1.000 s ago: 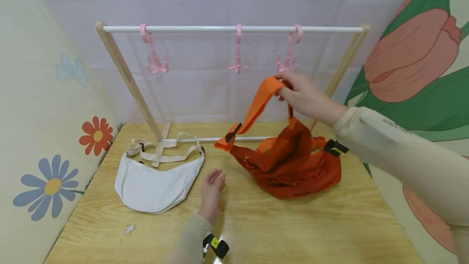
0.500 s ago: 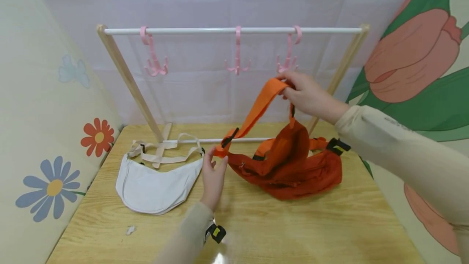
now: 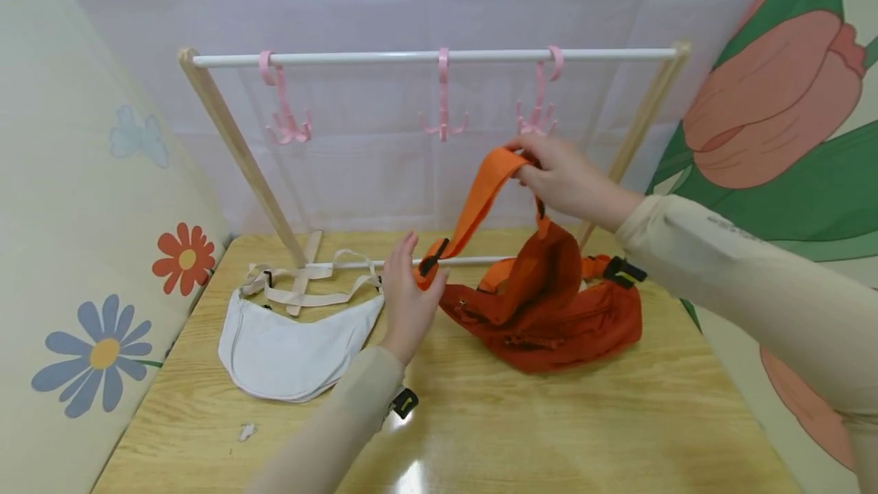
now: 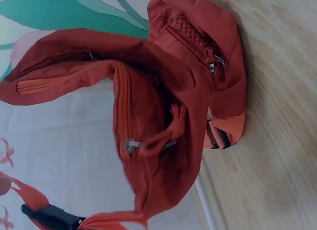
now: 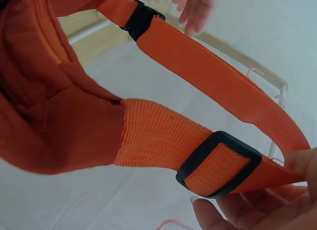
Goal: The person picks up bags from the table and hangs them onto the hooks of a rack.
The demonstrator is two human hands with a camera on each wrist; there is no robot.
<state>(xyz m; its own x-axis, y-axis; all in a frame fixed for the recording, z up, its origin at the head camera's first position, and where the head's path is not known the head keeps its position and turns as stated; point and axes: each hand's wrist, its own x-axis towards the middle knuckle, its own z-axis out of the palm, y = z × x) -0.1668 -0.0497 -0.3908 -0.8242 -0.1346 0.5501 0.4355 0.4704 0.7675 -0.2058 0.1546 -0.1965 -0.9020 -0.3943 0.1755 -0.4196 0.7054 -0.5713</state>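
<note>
In the head view my right hand grips the raised orange strap of a rust-red waist bag. The bag sags onto the wooden table, its near part lying there and another part drawn upward. My left hand, fingers extended, is beside the strap's black buckle. From the right wrist, the fingers of that hand appear close to the buckle, not curled round it. A black strap slider sits near my right fingers. Zippers show on the bag in the left wrist view.
A white crescent-shaped bag with beige straps lies on the table at left. Behind stands a rack with a white rail and wooden legs. Three pink hooks hang from it. A small whitish mark is near the front left.
My left hand has moved up and forward from the table to the buckle end of the strap. My right hand stays nearly in place, holding the strap throughout.
</note>
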